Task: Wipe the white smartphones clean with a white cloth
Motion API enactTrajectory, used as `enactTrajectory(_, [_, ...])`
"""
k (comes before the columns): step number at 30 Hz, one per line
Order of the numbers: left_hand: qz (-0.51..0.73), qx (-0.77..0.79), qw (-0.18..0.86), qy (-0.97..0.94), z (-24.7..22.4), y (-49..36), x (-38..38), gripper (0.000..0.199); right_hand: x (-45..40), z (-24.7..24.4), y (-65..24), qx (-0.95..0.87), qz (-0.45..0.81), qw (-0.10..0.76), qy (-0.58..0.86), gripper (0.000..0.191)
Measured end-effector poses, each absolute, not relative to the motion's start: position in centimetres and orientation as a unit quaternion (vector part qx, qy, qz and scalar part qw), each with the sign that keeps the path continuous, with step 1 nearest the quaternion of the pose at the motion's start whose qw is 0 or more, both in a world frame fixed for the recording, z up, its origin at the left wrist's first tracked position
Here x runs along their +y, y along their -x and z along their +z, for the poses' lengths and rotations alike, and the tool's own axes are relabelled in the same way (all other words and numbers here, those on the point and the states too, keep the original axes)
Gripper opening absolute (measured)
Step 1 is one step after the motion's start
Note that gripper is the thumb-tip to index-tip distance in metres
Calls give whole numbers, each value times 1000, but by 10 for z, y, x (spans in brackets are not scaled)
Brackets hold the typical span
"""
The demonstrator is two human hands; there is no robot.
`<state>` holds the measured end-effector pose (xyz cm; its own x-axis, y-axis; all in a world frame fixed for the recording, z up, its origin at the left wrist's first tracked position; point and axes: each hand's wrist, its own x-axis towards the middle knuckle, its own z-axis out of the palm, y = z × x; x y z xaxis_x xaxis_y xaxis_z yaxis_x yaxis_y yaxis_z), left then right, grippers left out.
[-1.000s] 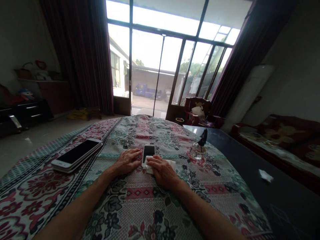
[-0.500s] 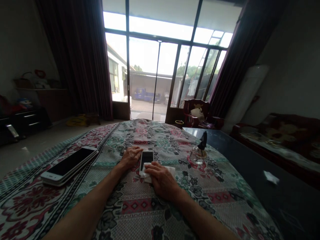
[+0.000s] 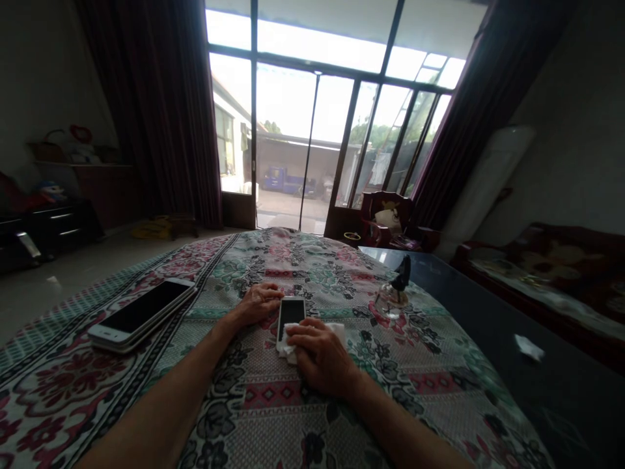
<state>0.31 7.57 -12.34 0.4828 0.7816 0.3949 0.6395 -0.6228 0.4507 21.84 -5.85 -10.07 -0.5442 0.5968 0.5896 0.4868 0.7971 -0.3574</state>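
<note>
A white smartphone [image 3: 293,311] with a dark screen lies face up on the patterned tablecloth, its lower part covered. My left hand [image 3: 258,303] rests on the cloth at the phone's left side, fingers stretched out and fingertips touching near its top left corner. With my right hand [image 3: 322,357] I hold a white tissue [image 3: 289,331] pressed on the lower end of the phone. Part of the tissue sticks out behind the knuckles. Right of my hands stands a clear spray bottle [image 3: 389,301] with a black nozzle.
Two larger phones, one on the other [image 3: 141,312], lie at the left of the tablecloth [image 3: 273,430]. A crumpled tissue [image 3: 528,348] sits on the dark table [image 3: 493,326] to the right. Beyond are a wooden chair [image 3: 385,212] and glass doors.
The whole view has shifted slightly. My right hand still presses the tissue on the phone's lower end, and my left hand stays beside its top corner.
</note>
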Motion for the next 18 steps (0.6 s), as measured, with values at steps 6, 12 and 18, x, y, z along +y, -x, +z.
enactTrajectory(6, [305, 423, 137, -842, -125, -3, 76, 24, -52, -102, -216, -872, 66, 357, 330, 29])
enactTrajectory(12, [300, 406, 134, -853, -124, -2, 76, 23, -28, -102, -213, -874, 48, 349, 335, 30])
enactTrajectory(18, [292, 409, 135, -854, -122, -3, 76, 23, 6, -98, -209, -878, 35, 330, 345, 27])
